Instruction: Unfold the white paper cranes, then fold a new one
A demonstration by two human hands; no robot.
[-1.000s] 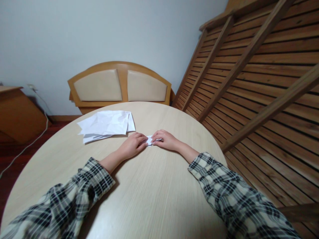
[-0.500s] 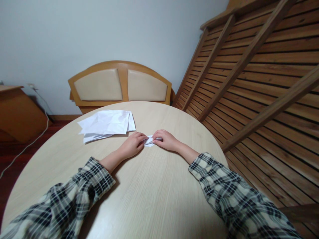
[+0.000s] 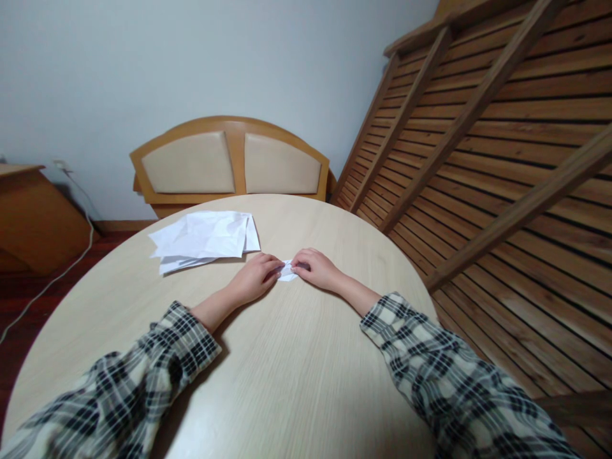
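Observation:
A small folded piece of white paper (image 3: pixel 287 272) lies on the round light-wood table (image 3: pixel 268 370), mostly covered by my fingers. My left hand (image 3: pixel 254 278) pinches its left side with curled fingers. My right hand (image 3: pixel 316 269) presses and pinches its right side, fingers closed. Both hands rest on the tabletop, fingertips almost touching. Both arms are in checked sleeves.
A loose stack of white paper sheets (image 3: pixel 204 238) lies on the table left of my hands. A wooden chair with padded back (image 3: pixel 229 162) stands behind the table. A slatted wooden wall (image 3: pixel 502 159) runs along the right. A brown cabinet (image 3: pixel 29 213) and a cable are at far left.
My right hand has shifted slightly left over the folded paper, so less of the paper shows. My left hand has barely moved.

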